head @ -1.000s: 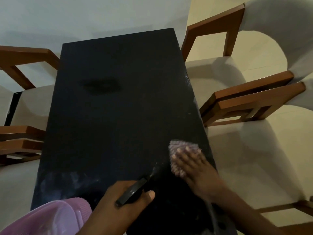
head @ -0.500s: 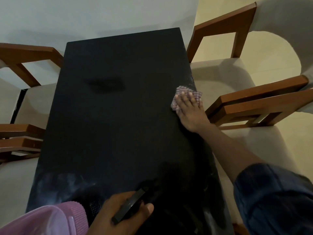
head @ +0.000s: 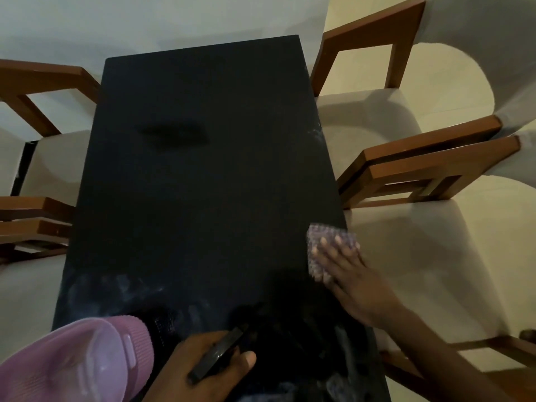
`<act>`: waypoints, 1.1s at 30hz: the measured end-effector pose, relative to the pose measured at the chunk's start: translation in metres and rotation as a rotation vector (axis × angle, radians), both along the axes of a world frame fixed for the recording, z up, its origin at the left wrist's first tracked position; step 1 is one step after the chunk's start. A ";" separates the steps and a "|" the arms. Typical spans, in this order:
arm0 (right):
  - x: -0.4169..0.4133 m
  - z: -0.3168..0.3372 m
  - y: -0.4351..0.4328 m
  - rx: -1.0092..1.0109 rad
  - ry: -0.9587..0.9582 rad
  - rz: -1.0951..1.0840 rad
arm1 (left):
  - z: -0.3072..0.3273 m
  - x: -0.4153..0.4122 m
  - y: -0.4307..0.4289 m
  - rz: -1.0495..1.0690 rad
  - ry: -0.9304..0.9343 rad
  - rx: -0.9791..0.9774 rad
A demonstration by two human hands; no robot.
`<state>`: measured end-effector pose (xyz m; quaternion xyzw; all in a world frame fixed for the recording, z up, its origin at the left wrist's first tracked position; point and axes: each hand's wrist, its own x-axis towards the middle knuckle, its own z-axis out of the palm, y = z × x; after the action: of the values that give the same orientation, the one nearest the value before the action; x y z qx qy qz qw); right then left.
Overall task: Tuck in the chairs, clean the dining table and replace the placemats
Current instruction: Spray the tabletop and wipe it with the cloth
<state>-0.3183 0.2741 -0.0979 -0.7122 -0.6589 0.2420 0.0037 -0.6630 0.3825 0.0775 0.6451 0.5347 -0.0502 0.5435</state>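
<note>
A long black dining table [head: 200, 181] runs away from me, with pale wet smears near its front end. My right hand [head: 348, 274] lies flat on a small checked purple cloth [head: 319, 236] and presses it down at the table's right edge. My left hand [head: 211, 369] grips the black trigger of a spray bottle at the near end. The bottle's pink translucent body [head: 78, 361] fills the lower left corner. Wooden chairs with cream seats stand on both sides, two on the right [head: 429, 158] and two on the left [head: 37, 158].
A cream floor [head: 348, 13] shows at the upper right behind the far right chair. A pale wall [head: 145, 21] lies beyond the table's far end. The right chairs' armrests sit close against the table's edge.
My right hand has slid the cloth back towards me along the right edge, from the table's middle to nearer its front. My left hand has stayed on the spray bottle.
</note>
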 end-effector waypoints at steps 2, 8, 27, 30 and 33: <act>0.009 -0.002 0.035 -0.003 -0.017 -0.138 | 0.006 0.003 -0.015 -0.006 0.038 -0.034; -0.059 0.000 0.121 -0.035 -0.010 -0.147 | 0.022 -0.021 -0.047 0.121 0.073 -0.096; -0.153 0.007 -0.119 0.022 -0.103 0.074 | 0.011 -0.143 -0.126 0.185 -0.041 -0.031; -0.147 0.007 -0.086 -0.058 -0.063 -0.206 | 0.010 -0.157 -0.139 0.153 -0.050 -0.021; -0.189 0.002 -0.055 -0.059 -0.048 -0.233 | 0.009 -0.167 -0.149 0.142 -0.049 -0.019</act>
<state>-0.5071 0.2188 -0.0955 -0.7894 -0.5641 0.2421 -0.0047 -0.8297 0.2340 0.0869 0.6015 0.5650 -0.0010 0.5648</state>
